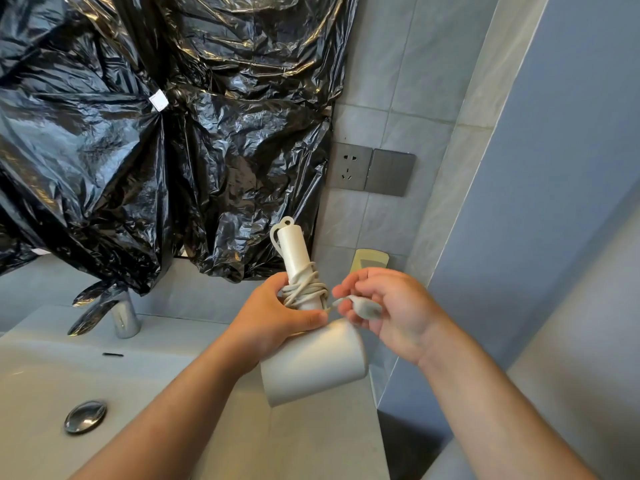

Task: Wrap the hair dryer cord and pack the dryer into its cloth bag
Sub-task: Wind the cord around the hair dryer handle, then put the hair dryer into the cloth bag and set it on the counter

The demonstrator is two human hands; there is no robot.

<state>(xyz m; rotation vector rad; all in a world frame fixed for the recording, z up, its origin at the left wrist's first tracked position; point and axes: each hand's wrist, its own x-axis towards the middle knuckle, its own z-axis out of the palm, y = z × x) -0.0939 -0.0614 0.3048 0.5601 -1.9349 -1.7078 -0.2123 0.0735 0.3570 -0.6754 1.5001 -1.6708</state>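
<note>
Above the sink (41, 375), my left hand (277, 317) grips the hair dryer (311, 362), handle pointing up with the cord (306, 289) coiled round it. My right hand (391, 313) pinches the plug (363, 308) just right of the coils; I'd tuck it leftward.

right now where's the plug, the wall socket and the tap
plug (365, 308): head view, on its grey body
wall socket (350, 167): head view, middle of its faceplate
tap (126, 320): head view, on its chrome base

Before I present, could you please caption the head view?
Left hand grips hair dryer, cord wound round it; right hand pinches the plug.
</note>
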